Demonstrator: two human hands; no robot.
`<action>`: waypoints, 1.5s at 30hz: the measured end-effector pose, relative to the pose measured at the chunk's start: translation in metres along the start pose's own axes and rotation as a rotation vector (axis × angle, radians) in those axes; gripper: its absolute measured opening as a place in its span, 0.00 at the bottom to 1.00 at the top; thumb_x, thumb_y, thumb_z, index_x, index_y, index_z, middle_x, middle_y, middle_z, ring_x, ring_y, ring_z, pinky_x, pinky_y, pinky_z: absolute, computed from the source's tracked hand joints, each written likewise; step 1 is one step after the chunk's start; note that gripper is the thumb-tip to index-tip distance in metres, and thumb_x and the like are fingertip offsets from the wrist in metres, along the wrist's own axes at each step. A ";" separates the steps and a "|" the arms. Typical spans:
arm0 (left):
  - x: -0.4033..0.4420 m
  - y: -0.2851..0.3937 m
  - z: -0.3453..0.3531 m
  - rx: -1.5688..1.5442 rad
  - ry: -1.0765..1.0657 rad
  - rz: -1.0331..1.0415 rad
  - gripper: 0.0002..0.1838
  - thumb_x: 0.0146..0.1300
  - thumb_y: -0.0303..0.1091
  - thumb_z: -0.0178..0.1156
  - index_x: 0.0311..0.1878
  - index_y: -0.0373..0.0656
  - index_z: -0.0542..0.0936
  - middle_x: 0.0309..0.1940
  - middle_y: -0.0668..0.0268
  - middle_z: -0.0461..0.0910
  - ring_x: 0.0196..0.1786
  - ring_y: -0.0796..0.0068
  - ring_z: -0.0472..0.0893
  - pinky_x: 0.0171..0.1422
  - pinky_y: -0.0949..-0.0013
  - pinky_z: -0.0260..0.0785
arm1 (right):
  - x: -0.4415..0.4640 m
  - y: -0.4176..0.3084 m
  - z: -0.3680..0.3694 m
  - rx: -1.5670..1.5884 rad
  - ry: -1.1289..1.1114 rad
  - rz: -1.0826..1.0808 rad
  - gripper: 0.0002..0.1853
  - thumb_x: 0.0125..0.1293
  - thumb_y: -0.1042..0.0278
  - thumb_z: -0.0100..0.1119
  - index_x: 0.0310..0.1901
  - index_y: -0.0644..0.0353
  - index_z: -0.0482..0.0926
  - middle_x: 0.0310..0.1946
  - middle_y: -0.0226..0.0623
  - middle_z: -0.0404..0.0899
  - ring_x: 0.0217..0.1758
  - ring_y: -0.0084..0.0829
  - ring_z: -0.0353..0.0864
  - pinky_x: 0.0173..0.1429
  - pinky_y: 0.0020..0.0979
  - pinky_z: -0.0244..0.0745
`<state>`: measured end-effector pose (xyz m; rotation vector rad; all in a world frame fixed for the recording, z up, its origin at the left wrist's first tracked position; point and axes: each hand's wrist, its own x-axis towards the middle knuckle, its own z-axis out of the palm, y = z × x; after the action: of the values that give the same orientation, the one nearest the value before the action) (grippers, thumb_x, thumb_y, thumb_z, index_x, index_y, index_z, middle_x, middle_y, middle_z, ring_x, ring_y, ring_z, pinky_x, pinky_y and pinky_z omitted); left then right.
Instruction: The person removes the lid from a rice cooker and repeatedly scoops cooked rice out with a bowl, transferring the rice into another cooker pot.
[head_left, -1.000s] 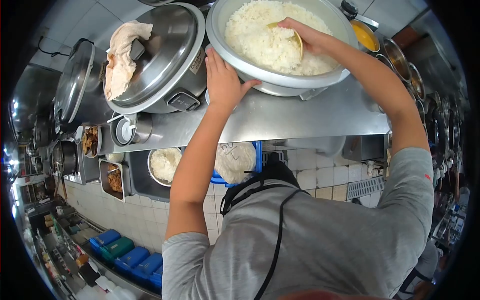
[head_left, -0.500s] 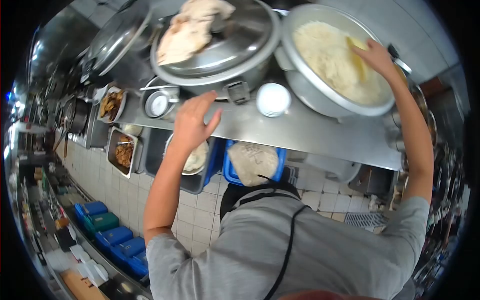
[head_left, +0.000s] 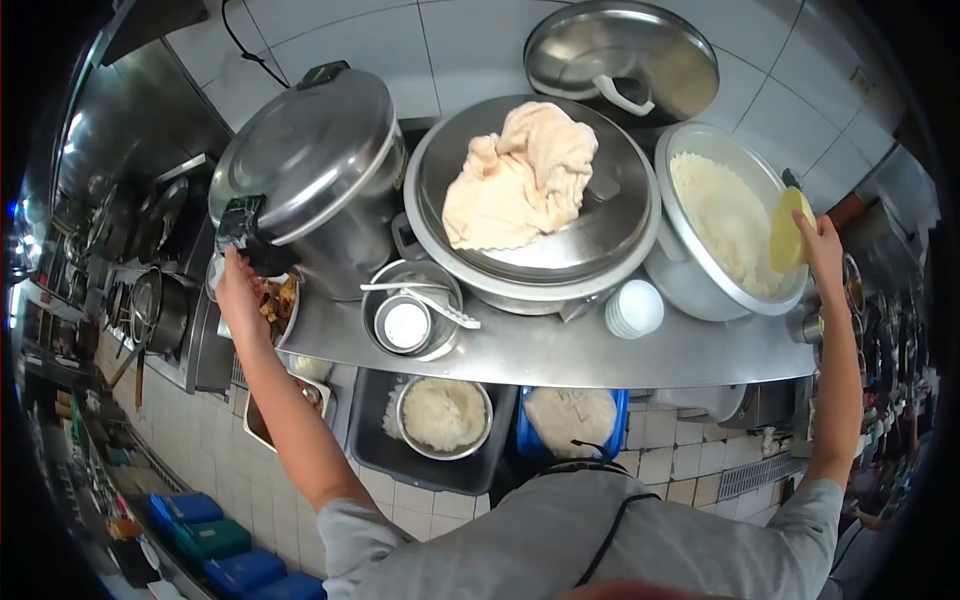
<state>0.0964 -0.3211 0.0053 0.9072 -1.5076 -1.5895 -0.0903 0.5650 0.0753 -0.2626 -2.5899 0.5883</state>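
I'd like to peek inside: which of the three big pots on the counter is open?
The rightmost pot, near the right hand: white rice shows inside. The left pot and the middle pot, topped with a cloth, are both lidded.

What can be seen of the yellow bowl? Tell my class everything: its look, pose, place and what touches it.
The yellow bowl is plain and rounded, with a smooth surface that looks like plastic. It is tipped steeply rather than level, at the right-hand side of the rice pot in the picture. The right hand grips it at its right edge, hiding part of it. Whether it touches the rice or the pot cannot be told.
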 end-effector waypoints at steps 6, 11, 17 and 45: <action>-0.001 0.023 0.003 -0.139 -0.038 0.038 0.26 0.69 0.57 0.72 0.40 0.39 0.82 0.27 0.76 0.73 0.30 0.86 0.70 0.37 0.78 0.65 | -0.008 0.007 -0.016 0.355 -0.033 0.280 0.31 0.67 0.31 0.70 0.33 0.55 0.75 0.28 0.29 0.77 0.32 0.22 0.80 0.37 0.27 0.77; 0.021 0.109 0.017 0.054 -0.183 0.342 0.22 0.68 0.51 0.76 0.29 0.50 0.76 0.27 0.78 0.72 0.31 0.85 0.69 0.46 0.74 0.68 | -0.014 -0.001 -0.018 0.724 -0.127 0.390 0.37 0.71 0.33 0.64 0.66 0.59 0.80 0.53 0.36 0.86 0.52 0.30 0.90 0.53 0.33 0.86; 0.049 0.239 0.054 0.037 -0.377 0.287 0.19 0.64 0.49 0.79 0.46 0.46 0.86 0.40 0.72 0.77 0.42 0.80 0.78 0.49 0.69 0.77 | -0.020 -0.013 -0.014 0.965 -0.187 0.440 0.34 0.77 0.34 0.58 0.72 0.52 0.76 0.62 0.31 0.85 0.60 0.28 0.87 0.59 0.33 0.82; -0.018 0.127 0.313 0.422 -0.682 1.040 0.16 0.74 0.41 0.68 0.46 0.33 0.82 0.37 0.59 0.86 0.45 0.68 0.86 0.55 0.65 0.77 | -0.135 0.021 -0.086 1.333 -0.208 0.335 0.25 0.83 0.39 0.51 0.65 0.49 0.78 0.50 0.25 0.87 0.45 0.18 0.88 0.34 0.23 0.81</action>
<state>-0.1655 -0.1629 0.1491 -0.3313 -2.2866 -0.7992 0.0706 0.5768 0.0803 -0.1600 -1.7597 2.3127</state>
